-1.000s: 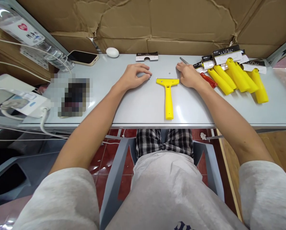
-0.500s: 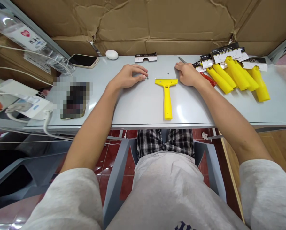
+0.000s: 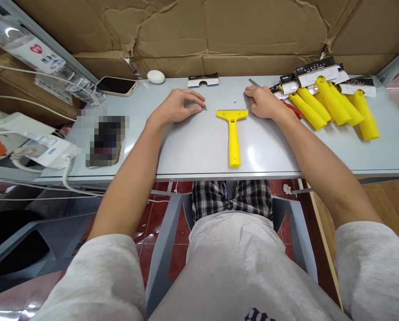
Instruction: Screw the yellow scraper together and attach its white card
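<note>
My left hand (image 3: 185, 106) rests on the table with thumb and fingers apart. Its fingertips are at a few tiny metal screws (image 3: 204, 109). Between my hands lies a yellow scraper (image 3: 233, 138), its wide head toward the back and its handle toward me. One small metal piece (image 3: 234, 102) sits just beyond that head. My right hand (image 3: 262, 102) is curled palm down on the table. A grey metal shaft (image 3: 254, 83) sticks out beyond it, and a red handle (image 3: 292, 109) shows behind the wrist. Whether these two are one tool is hidden under the hand.
Several yellow handles (image 3: 335, 104) with black-and-white cards lie at the right. A card sleeve (image 3: 203, 80), a white egg-shaped object (image 3: 156, 76) and a phone (image 3: 117, 85) line the back. Another phone (image 3: 105, 142), a bottle (image 3: 48, 58) and a cabled power strip (image 3: 48, 147) are left.
Hardly anything differs. My left fingertips have shifted very slightly at the screws, and the view has moved a touch. The scraper and my right hand stay in place.
</note>
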Motion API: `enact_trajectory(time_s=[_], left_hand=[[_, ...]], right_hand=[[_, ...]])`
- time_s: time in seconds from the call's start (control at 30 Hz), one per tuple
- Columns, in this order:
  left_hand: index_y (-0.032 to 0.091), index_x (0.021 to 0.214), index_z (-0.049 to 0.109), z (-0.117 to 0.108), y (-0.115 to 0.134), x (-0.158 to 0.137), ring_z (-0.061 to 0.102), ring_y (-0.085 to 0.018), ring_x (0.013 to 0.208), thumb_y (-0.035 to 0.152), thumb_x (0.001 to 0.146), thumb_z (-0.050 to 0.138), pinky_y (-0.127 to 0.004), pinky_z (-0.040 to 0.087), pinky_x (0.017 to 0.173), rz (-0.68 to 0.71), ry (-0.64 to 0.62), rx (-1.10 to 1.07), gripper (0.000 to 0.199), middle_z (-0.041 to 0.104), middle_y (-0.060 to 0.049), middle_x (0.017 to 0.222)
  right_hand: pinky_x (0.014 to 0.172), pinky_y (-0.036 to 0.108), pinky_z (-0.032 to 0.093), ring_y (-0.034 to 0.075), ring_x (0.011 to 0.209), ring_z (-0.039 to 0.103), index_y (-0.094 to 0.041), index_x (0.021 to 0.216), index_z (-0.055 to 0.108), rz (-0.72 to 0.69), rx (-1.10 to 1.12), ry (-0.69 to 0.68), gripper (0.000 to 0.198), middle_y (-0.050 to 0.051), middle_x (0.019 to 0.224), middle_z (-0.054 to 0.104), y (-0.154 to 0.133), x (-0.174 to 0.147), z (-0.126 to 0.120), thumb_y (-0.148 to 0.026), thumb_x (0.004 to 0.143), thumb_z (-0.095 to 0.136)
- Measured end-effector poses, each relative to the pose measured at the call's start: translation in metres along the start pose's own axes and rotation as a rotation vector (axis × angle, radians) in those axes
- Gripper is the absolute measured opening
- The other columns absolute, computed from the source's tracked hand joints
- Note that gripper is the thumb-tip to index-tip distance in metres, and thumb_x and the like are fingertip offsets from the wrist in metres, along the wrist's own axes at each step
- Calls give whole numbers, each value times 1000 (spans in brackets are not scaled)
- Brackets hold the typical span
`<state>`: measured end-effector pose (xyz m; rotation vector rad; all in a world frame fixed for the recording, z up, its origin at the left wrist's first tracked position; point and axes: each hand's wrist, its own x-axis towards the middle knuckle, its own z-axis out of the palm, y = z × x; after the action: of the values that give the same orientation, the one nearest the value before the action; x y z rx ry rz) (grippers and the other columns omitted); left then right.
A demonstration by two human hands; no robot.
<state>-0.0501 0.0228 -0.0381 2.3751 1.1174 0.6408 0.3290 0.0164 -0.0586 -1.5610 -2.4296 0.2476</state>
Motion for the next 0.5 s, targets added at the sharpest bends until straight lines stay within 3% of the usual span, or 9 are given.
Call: enact_trajectory(time_s=[0.27,0.4,0.5], left_hand=[[33,89,85,7,17,1,71,-37,137,40,80,93,-57,57,123,-140,97,-201,14,85,-9,125],[27,101,82,9,29,1,66,-25,131,46,93,93,-48,48,126,-74,253,-313,23,79,-2,118],[23,109,79,18,50,4,60,-18,124,60,98,96,-41,47,118,-50,339,-428,42,75,1,118]], right_hand=[[142,64,59,29,129,73,-23,101,74,-71,202,189,42,15,125,81,19,13,15,-63,105,63],[135,60,63,28,126,78,-22,114,86,-54,284,432,34,12,128,85,-13,5,-4,-50,103,73],[110,42,72,19,108,79,-26,116,88,-90,378,450,33,8,124,85,-52,-7,-19,-55,107,75]])
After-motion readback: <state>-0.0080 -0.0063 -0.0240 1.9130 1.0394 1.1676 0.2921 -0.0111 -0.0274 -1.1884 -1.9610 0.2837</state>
